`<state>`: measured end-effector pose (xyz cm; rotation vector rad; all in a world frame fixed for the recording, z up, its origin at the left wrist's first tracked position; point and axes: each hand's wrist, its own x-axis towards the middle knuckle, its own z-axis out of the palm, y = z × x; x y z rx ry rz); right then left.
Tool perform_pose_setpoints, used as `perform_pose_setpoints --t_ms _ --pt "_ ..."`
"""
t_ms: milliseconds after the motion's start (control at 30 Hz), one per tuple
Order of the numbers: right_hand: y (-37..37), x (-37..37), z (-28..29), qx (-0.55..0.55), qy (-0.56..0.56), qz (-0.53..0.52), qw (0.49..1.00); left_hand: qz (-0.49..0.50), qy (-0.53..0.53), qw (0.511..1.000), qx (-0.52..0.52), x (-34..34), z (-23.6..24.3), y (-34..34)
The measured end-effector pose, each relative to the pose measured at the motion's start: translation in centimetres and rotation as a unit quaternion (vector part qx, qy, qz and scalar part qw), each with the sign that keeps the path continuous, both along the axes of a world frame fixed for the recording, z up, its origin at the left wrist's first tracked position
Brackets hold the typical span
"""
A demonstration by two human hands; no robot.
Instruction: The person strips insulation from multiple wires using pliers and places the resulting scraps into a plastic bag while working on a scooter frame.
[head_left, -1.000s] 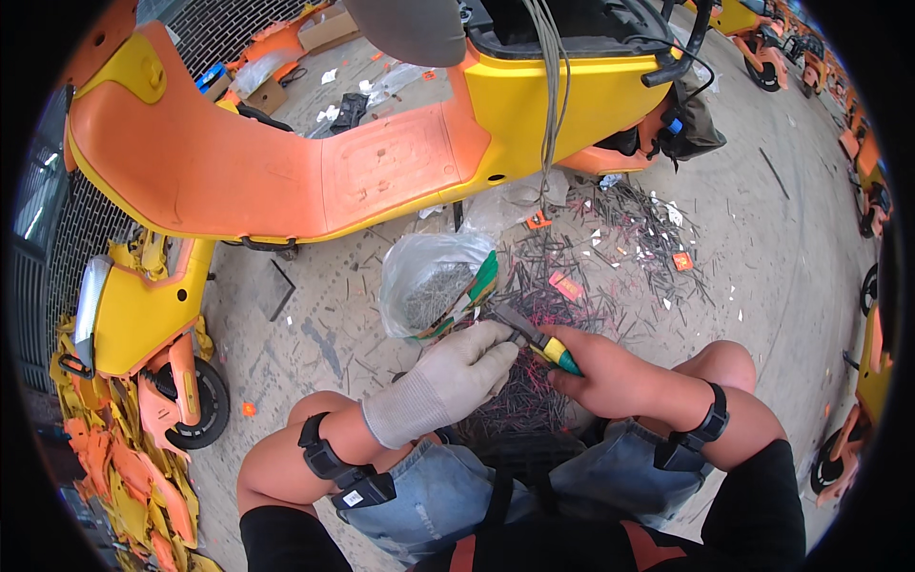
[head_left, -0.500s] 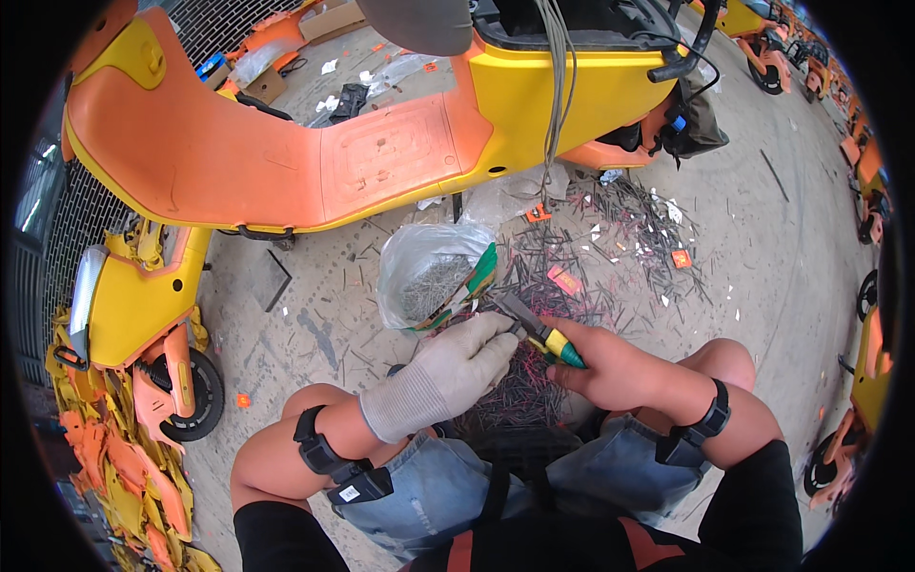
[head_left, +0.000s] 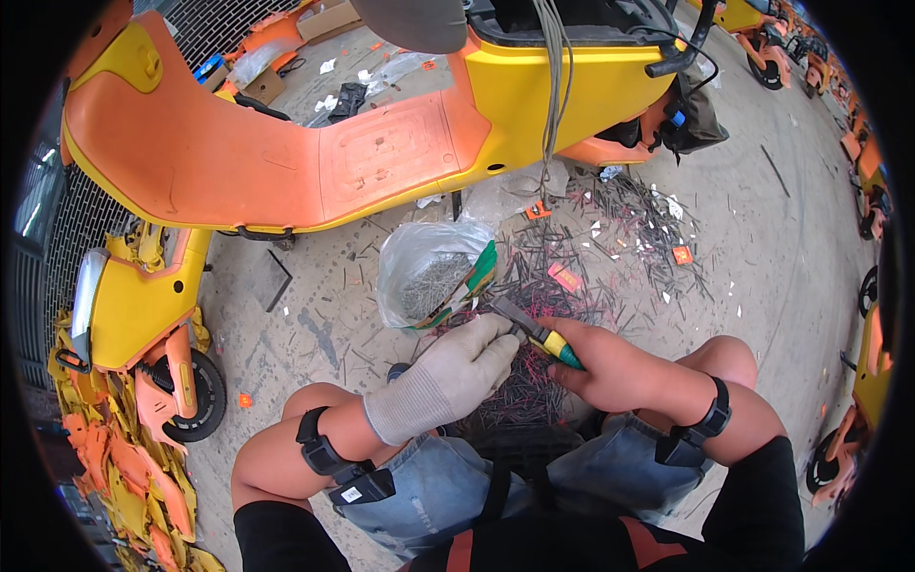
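Above dark wire pile (head_left: 534,381) on floor: gloved left hand (head_left: 457,367) pinches small bit, grip tight; bare right hand (head_left: 596,357) squeezes yellow-green cutter (head_left: 534,329), grip tight. Cutting step looks underway. Next move needs steady hands, piece near open bag (head_left: 424,272).

Concrete floor (head_left: 782,248), daylight – orange-yellow scooter (head_left: 286,162), stacked panels (head_left: 114,467)

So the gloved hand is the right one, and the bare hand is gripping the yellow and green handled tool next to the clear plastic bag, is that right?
Not quite. The head view shows the glove on the left hand, not the right. The rest holds: the bare right hand grips the yellow and green handled tool, next to the clear plastic bag.
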<state>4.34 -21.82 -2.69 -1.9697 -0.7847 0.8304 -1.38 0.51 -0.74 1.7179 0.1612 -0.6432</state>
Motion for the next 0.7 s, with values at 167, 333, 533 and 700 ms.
perform_pose_setpoints --t_ms 167,333,533,700 --pt "-0.2 0.0 -0.8 0.014 -0.025 0.012 1.0 -0.003 0.018 1.0 -0.011 0.0 0.7 -0.1" --pt "0.1 0.1 -0.4 0.0 0.012 0.003 1.0 0.034 0.026 0.998 -0.039 -0.1 0.8 -0.1" --pt "0.5 0.2 -0.2 -0.003 0.028 -0.016 0.999 0.018 0.009 1.0 -0.007 0.0 0.7 0.3" --pt "0.4 0.0 -0.2 -0.006 0.014 -0.006 1.0 0.011 0.01 0.999 -0.036 -0.2 1.1 0.0"
